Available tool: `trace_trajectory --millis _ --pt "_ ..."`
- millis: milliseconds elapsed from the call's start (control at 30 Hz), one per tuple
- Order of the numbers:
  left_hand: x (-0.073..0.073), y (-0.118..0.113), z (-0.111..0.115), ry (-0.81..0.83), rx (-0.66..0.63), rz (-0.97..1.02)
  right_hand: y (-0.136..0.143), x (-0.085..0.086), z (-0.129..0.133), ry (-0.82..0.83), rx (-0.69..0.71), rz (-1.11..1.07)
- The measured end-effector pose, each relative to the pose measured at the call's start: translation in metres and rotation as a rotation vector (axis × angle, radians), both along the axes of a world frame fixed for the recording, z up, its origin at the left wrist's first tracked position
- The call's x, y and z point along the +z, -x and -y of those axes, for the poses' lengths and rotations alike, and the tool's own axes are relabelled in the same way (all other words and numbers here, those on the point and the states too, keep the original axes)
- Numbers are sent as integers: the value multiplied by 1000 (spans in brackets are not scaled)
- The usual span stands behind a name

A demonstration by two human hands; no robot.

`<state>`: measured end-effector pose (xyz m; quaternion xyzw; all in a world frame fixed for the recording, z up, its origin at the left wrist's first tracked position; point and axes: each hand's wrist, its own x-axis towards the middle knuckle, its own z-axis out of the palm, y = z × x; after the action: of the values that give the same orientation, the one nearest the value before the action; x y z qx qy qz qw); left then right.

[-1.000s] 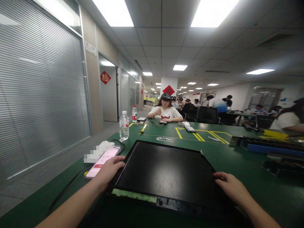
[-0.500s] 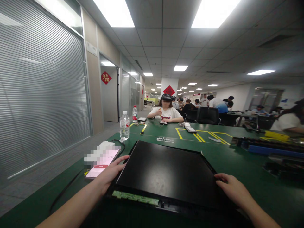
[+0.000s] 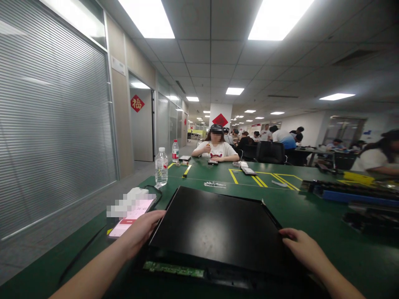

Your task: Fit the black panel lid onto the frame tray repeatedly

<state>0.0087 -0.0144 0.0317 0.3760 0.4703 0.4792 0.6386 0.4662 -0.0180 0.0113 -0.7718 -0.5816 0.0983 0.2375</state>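
- Nearest, at six o'clock of the work: a narrow green circuit board [image 3: 173, 269] sits in the black frame [image 3: 229, 277]. Judged fragile; no finger pressure advised there.
- The display panel [image 3: 218, 230], black and smooth-faced, appears stiff but brittle, of moderate weight and probably slippery across the face. Preferred hold: opposite side edges, at nine and three o'clock, supported from beneath, with no squeeze on the face.
- Position: the panel lies over the frame, between the two hands, near edge seemingly raised.
- Left hand [image 3: 140, 230]: part-curled at the nine o'clock edge, some fingers hidden; appears to have hold of the panel, at its three o'clock.
- Right hand [image 3: 301, 246]: half closed, finger and thumb at the three o'clock edge, apparently gripping; panel at its nine o'clock.
- Beyond, on the table [image 3: 327, 224]: phone [image 3: 137, 216] at ten o'clock, beside the left hand; clear bottle [image 3: 161, 168] at eleven, farther off.
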Motion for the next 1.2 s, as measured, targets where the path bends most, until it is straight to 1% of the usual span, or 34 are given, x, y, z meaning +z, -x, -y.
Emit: trace_trajectory --millis 167,333,467,633,733,800,933,1000,1100,1200 --pt "1 0 4 -46 -58 24 0 -1 1 36 16 -2" --pt "4 0 4 -96 -92 -28 1 0 1 49 5 -2" --pt "9 -2 6 -174 -40 -105 4 2 2 25 -12 -7" --pt "12 -5 7 -316 29 -119 5 4 1 31 -64 -49" --pt "14 -7 9 -365 63 -133 3 3 -1 18 -105 -119" --pt "14 -7 10 -394 75 -138 1 3 -3 -26 -125 -180" --pt "12 -7 9 -455 65 -151 -1 4 -4 -92 -112 -289" --pt "11 -6 8 -481 53 -154 -1 4 -4 -114 -126 -352" --pt "11 -6 8 -465 61 -127 -3 4 -3 -168 -168 -480" --pt "17 -5 10 -399 105 -64 -4 7 -1 -259 -211 -670"
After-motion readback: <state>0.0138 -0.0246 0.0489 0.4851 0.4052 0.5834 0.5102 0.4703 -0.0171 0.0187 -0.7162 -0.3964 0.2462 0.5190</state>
